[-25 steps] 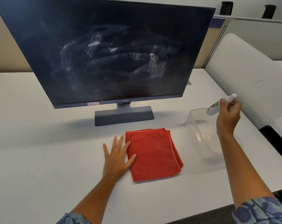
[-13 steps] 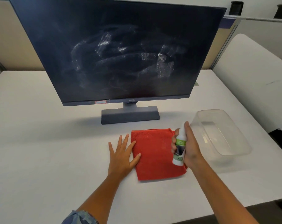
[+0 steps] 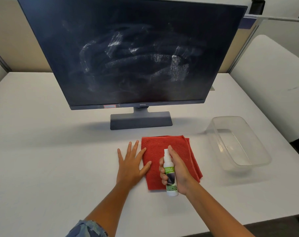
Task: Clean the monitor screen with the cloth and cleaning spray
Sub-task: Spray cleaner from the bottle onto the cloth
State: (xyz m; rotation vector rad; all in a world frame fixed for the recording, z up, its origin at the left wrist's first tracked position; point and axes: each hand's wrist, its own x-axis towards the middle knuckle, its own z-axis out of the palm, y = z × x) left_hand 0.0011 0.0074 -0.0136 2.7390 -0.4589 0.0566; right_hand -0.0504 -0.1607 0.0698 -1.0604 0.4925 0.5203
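Note:
A dark monitor [image 3: 131,53] stands on the white table, its screen covered in whitish smears. In front of its base lies a folded red cloth [image 3: 186,156]. My left hand [image 3: 130,165] rests flat, fingers spread, on the table and the cloth's left edge. My right hand [image 3: 179,171] holds a small white spray bottle [image 3: 170,175] with a green label upright over the cloth, index finger on the nozzle top.
A clear plastic tub [image 3: 237,142] sits empty to the right of the cloth. A white partition panel [image 3: 272,79] rises at the table's right side. The table's near edge [image 3: 231,228] runs just below my right forearm.
My right hand carried the spray bottle from above the tub leftwards and now holds it upright over the cloth. My left hand stayed put.

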